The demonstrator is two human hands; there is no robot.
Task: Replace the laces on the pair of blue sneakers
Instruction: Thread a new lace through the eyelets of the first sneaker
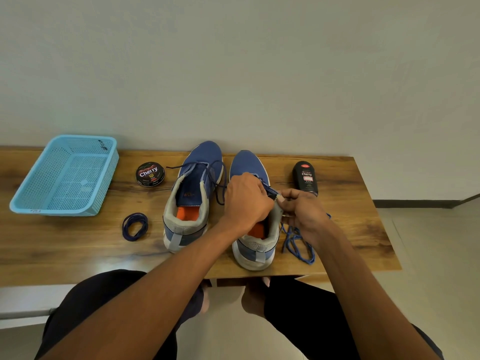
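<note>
Left hand (246,201) curled over the top of the right sneaker (255,229), fingers bent down onto the lace area near the collar; seems to pinch the lace there, exact grasp hidden under the knuckles. Right hand (302,211) just beside it, at the sneaker's right collar edge, thumb and fingers pinched on a blue lace (298,240) where it leaves the upper eyelets. Both hands nearly touching at the fingertips.

Rest of that blue lace lies in a loose tangle on the table (363,203), right of the right sneaker's heel, close to the front edge. Right sneaker stands upright, toe toward the wall, heel near the front edge, orange insole partly visible.

Left sneaker (192,196) stands parallel just beside it, toward table centre, toe at the back edge, heel toward the person. It carries a dark navy lace (207,172), loosely threaded, ends trailing across the tongue and down between the two shoes.

Coiled dark lace (135,226) lies flat left of the left sneaker's heel, apart from it. Round polish tin (150,174) sits behind the coil, left of the left sneaker. Black polish bottle (305,178) lies right of the right sneaker's toe, near the back edge. Light blue plastic basket (65,175) rests tilted at the back left corner.
</note>
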